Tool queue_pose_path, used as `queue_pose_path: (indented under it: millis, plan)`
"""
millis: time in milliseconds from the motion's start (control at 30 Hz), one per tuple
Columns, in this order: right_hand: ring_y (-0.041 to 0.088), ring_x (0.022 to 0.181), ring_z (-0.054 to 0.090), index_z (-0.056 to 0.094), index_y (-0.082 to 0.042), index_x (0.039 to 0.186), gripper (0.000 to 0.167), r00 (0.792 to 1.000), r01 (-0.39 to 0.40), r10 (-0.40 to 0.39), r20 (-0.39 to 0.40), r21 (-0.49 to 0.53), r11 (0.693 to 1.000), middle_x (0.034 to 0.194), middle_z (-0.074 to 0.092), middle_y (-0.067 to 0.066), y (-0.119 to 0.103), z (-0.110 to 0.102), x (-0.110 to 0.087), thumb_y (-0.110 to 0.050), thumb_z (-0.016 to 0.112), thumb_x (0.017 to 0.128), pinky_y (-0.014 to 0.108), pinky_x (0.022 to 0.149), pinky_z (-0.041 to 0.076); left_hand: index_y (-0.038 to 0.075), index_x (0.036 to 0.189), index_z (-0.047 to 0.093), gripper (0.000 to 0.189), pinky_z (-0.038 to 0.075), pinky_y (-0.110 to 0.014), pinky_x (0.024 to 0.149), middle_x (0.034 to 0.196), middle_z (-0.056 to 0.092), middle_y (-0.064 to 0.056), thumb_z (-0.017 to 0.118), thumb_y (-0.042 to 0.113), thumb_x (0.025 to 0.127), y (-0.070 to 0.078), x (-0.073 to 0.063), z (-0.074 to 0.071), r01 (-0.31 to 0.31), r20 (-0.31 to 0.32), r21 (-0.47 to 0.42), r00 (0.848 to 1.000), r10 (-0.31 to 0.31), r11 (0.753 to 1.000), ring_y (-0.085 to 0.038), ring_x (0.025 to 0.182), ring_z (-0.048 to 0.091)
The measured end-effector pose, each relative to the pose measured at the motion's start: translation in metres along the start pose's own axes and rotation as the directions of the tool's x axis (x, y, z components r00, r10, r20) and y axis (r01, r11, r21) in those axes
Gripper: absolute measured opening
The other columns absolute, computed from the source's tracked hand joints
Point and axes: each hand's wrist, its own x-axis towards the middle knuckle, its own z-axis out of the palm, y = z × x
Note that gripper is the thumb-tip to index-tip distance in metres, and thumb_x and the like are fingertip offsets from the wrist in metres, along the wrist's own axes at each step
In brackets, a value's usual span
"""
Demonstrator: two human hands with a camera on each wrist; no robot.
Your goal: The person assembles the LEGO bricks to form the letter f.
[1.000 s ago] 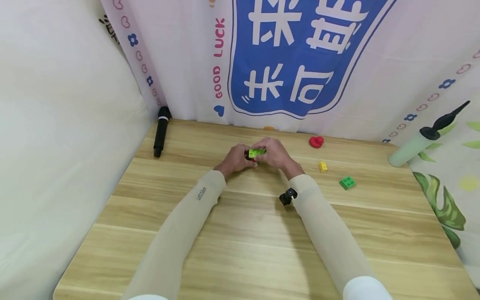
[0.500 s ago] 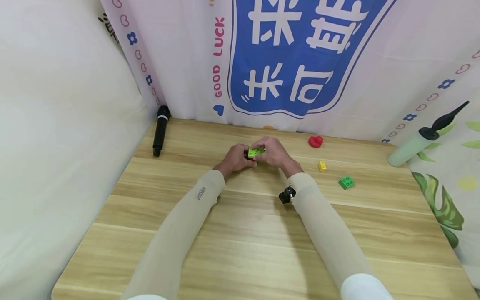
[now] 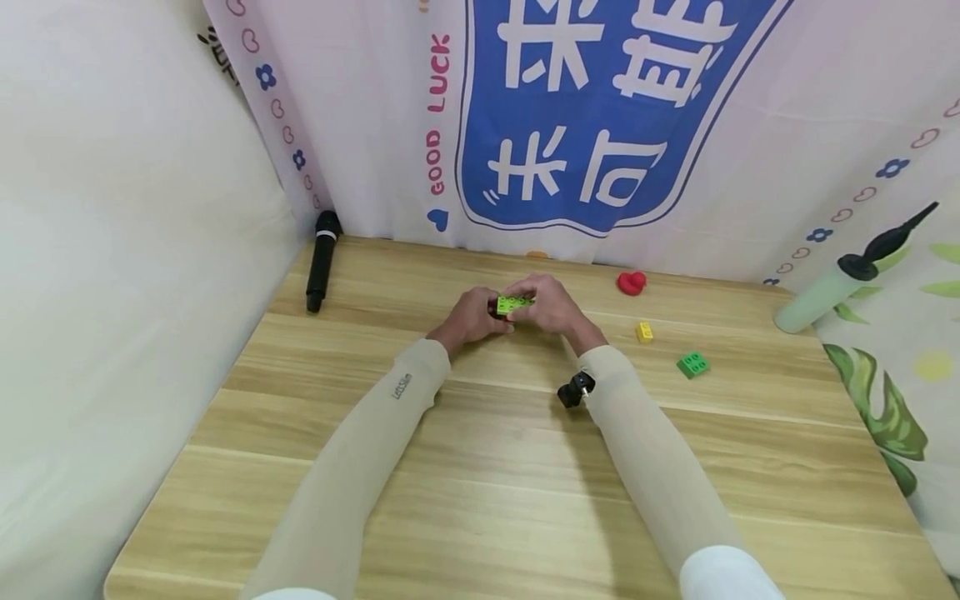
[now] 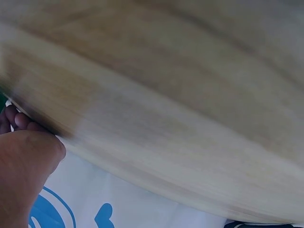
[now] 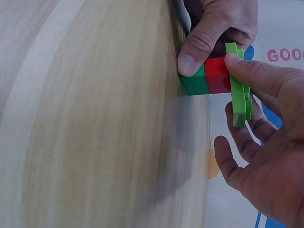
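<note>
In the right wrist view, a stack of toy building bricks stands close over the table: a dark green brick [image 5: 194, 84] at the bottom, a red brick [image 5: 217, 76] above it, and a long lime green brick [image 5: 238, 92] across the top. My left hand [image 3: 474, 315] grips the lower bricks, its thumb on the dark green one. From the other side my right hand [image 3: 551, 304] pinches the lime brick, thumb near one end and fingers behind it. The left wrist view catches only part of the left hand [image 4: 28, 154] at its edge; the stack is mostly hidden there.
Right of the hands lie a red curved piece [image 3: 632, 283], a small yellow brick [image 3: 645, 332] and a green brick [image 3: 694, 365]. A black microphone [image 3: 322, 262] lies at the back left. A pale green pump [image 3: 825, 292] leans at the right, by the printed curtain [image 3: 390, 125].
</note>
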Motion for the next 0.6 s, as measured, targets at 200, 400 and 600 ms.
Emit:
queue_pose_path:
  millis: [200,400,600]
  plan:
    - [0.033,0.118,0.062,0.078,-0.008,0.125,0.036,1.000,-0.004,0.004,0.009,-0.030,1.000,0.127,0.071,0.015,-0.004,0.000,-0.001,-0.003,0.084,0.090,0.049,0.104,0.051,0.002,0.112,0.075,0.032,0.052,-0.040,0.101,0.114,0.071,-0.013,0.090,0.019,0.089,0.002,-0.001,-0.002,0.015,0.005,-0.015,1.000,-0.015,1.000,-0.022,0.103,0.060]
    - [0.037,0.129,0.063,0.072,-0.006,0.133,0.040,1.000,0.009,-0.007,0.029,-0.093,0.996,0.139,0.069,0.016,-0.003,-0.003,-0.005,-0.005,0.081,0.094,0.053,0.113,0.049,0.002,0.111,0.075,0.033,0.052,-0.042,0.102,0.115,0.071,-0.014,0.090,0.020,0.089,0.001,0.000,-0.002,0.015,-0.007,-0.022,1.000,-0.015,1.000,-0.024,0.104,0.061]
    - [0.039,0.129,0.063,0.066,-0.002,0.140,0.047,1.000,-0.017,0.017,-0.003,-0.085,0.996,0.142,0.067,0.020,0.009,-0.018,-0.027,-0.011,0.079,0.096,0.054,0.113,0.050,0.001,0.131,0.072,0.049,0.050,-0.045,0.114,0.130,0.070,-0.014,0.090,0.022,0.090,0.004,0.000,0.001,0.070,0.005,-0.023,0.998,-0.070,0.997,-0.028,0.119,0.063]
